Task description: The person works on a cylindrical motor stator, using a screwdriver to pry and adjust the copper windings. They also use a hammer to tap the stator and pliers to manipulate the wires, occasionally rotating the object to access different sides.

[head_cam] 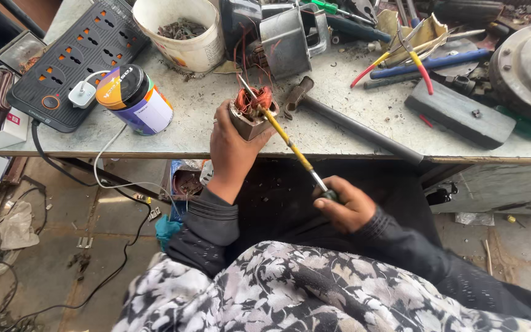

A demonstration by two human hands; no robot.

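Note:
My left hand (232,150) grips a small metal motor stator (248,117) with copper wire windings on top, held at the front edge of the grey workbench (216,132). My right hand (344,206) is closed around the handle end of a long yellow-shafted screwdriver (290,146). Its thin tip reaches up into the copper windings of the stator. Both arms wear dark sleeves, and a floral cloth covers my lap.
A tin can (135,98) lies on its side left of the stator, beside a black power strip (75,58) with a white plug. A white bucket (182,31) of scrap, a hammer (345,120), pliers (410,55) and metal parts crowd the bench.

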